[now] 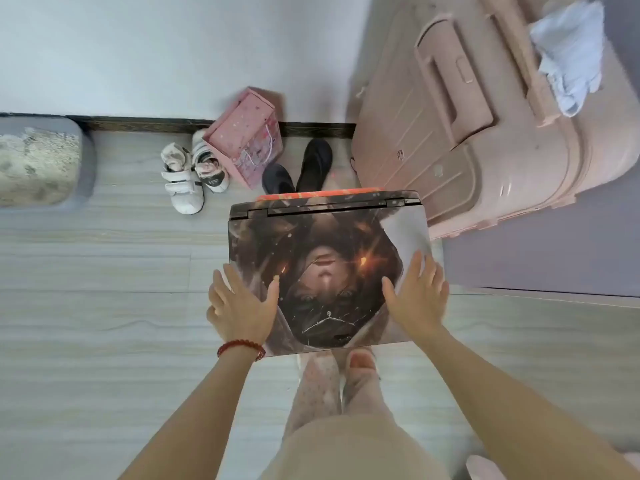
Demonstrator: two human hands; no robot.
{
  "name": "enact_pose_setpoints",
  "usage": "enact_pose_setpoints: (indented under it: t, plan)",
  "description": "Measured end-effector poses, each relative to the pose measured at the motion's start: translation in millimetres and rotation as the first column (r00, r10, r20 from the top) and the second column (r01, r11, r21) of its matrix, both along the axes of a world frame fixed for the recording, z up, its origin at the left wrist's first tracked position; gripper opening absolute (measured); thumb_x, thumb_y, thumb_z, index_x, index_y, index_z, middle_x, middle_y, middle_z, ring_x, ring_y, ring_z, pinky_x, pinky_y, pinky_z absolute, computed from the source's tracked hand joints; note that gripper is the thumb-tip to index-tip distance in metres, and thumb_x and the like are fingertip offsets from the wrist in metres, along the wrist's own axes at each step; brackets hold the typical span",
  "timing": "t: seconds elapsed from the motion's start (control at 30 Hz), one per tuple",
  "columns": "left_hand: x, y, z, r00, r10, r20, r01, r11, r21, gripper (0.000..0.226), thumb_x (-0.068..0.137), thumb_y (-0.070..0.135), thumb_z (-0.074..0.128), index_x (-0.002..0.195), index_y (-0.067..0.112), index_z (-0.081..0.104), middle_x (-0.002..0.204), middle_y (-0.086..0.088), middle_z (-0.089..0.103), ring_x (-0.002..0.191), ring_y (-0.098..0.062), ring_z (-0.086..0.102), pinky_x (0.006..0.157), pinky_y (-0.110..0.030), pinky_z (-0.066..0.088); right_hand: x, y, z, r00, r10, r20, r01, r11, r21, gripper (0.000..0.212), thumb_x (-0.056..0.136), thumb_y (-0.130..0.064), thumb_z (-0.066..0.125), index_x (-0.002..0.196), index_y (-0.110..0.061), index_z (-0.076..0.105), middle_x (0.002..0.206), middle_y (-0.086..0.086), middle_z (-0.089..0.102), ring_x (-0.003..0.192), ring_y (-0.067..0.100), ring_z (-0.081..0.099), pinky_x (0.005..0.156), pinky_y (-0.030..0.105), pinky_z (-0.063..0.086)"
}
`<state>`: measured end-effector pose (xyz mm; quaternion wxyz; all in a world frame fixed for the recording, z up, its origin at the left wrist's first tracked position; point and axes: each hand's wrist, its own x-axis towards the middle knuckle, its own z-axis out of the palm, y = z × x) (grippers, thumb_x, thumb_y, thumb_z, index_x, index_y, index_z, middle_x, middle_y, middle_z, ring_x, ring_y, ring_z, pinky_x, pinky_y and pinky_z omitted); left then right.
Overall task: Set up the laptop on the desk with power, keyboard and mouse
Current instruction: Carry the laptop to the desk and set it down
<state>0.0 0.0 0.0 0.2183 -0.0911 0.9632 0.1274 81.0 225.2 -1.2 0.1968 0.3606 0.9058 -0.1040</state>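
— Where is the laptop (329,268) at present?

— Off the floor, carried flat in front of the person's body above their own feet. The lid is closed; the decorated cover faces up, hinge edge away from the carrier. No bench is in view, nor any charger, keyboard or mouse.

— State of the hands?

— The left hand (240,306) holds the near left edge, thumb laid on the lid, fingers going round the side. The right hand (417,294) does the same at the near right edge, fingers spread along the cover's rim and thumb on top. Both grip the machine; neither is free. A red bead bracelet (240,348) sits on the left wrist.

— Surroundings?

— A pink suitcase (485,133) stands just beyond the laptop's far right corner. White shoes (187,178), a pink gift bag (247,140) and dark shoes (301,168) lie by the wall.

— Step in hand, in your judgement?

— The earliest one: bringing the laptop to the bench. Nothing is connected.

— What does the next move require?

— Keeping it level, clearing the suitcase and footwear, then setting it down before either hand lets go.
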Motion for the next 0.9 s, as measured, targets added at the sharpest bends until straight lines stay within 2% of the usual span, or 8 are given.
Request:
enact_pose_setpoints:
  t: [0.07,0.17,0.33,0.5,0.7,0.9]
  plan:
    - [-11,5,-16,0.996,0.071,0.047,-0.072,0.997,0.001,0.094,0.078,0.064,0.049,0.144,0.011,0.008,0.151,-0.017,0.018,0.134,-0.041,0.027,0.104,-0.057,0.031,-9,6,-12,0.994,-0.107,-0.012,0.107,0.994,-0.003,0.079,0.086,-0.053,0.045,0.142,-0.010,0.011,0.149,0.016,0.020,0.134,0.036,0.025,0.105,0.054,0.032]
    - [-17,9,-30,0.982,0.168,0.089,-0.176,0.980,0.091,0.102,0.073,0.065,0.056,0.144,0.015,0.002,0.149,-0.017,0.023,0.131,-0.041,0.032,0.102,-0.056,0.035,-16,12,-25,0.974,-0.226,-0.025,0.224,0.972,-0.070,0.086,0.082,-0.061,0.046,0.142,-0.013,0.008,0.151,0.015,0.014,0.131,0.040,0.027,0.102,0.056,0.033]
    - [-23,12,-33,0.966,0.235,0.107,-0.251,0.951,0.179,0.105,0.069,0.056,0.068,0.144,0.020,0.002,0.146,-0.017,0.024,0.131,-0.039,0.029,0.103,-0.056,0.034,-19,24,-34,0.949,-0.313,-0.028,0.303,0.934,-0.188,0.100,0.072,-0.067,0.055,0.143,-0.023,0.000,0.147,0.015,0.021,0.128,0.042,0.031,0.099,0.059,0.033]
    - [-29,15,-32,0.953,0.280,0.112,-0.298,0.932,0.207,0.103,0.068,0.048,0.074,0.142,0.018,0.008,0.145,-0.017,0.026,0.131,-0.037,0.029,0.107,-0.057,0.031,-20,28,-36,0.930,-0.366,-0.045,0.343,0.904,-0.254,0.102,0.068,-0.065,0.062,0.141,-0.032,0.000,0.144,0.015,0.023,0.126,0.041,0.033,0.100,0.059,0.032]
    - [-18,6,-24,0.923,0.372,0.097,-0.384,0.893,0.234,0.098,0.064,0.045,0.078,0.137,0.017,0.018,0.140,-0.019,0.032,0.128,-0.036,0.033,0.107,-0.056,0.028,-16,24,-25,0.935,-0.351,-0.057,0.319,0.898,-0.303,0.096,0.071,-0.060,0.063,0.142,-0.033,0.003,0.146,0.011,0.023,0.128,0.039,0.032,0.102,0.059,0.029]
    - [12,-27,26,0.858,0.508,0.077,-0.508,0.813,0.286,0.099,0.063,0.039,0.081,0.137,0.019,0.018,0.140,-0.021,0.030,0.127,-0.039,0.031,0.108,-0.058,0.027,-17,1,17,0.970,-0.235,-0.063,0.199,0.913,-0.355,0.094,0.074,-0.057,0.062,0.142,-0.030,0.004,0.148,0.011,0.022,0.129,0.038,0.032,0.104,0.059,0.029]
